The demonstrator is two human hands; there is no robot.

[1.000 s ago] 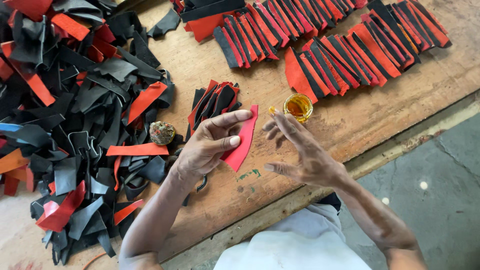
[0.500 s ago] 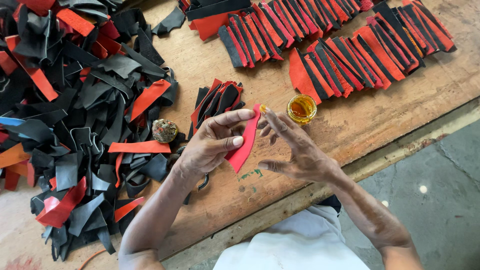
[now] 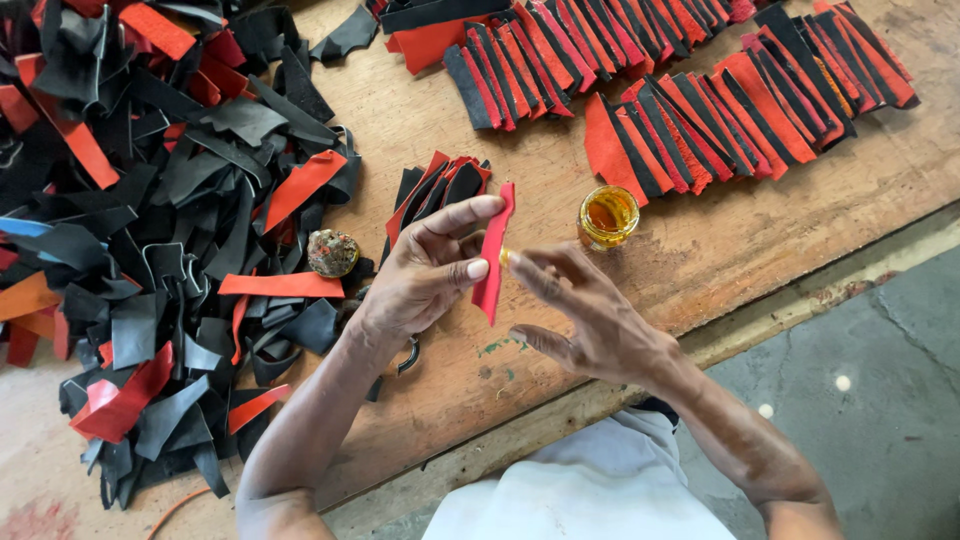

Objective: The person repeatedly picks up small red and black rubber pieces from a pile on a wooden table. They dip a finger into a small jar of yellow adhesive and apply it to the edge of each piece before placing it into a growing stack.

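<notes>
- Red leather strip [image 3: 494, 252] held up over the wooden table [image 3: 760, 240], long axis near vertical, top end up by the small stack of cut pieces [image 3: 438, 190], tapered end down.
- Bright red, thin, seen almost edge-on.
- Left hand [image 3: 425, 275] pinching it, thumb against fingers.
- Right hand [image 3: 590, 315] spread, a glue-tipped fingertip touching the strip's edge.
- Glue jar [image 3: 608, 215] just beside.

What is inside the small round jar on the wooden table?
The jar stands open and holds a glossy amber-yellow substance, beside the rows of red and black strips. How deep it goes, and the jar's bottom, cannot be seen.
</notes>
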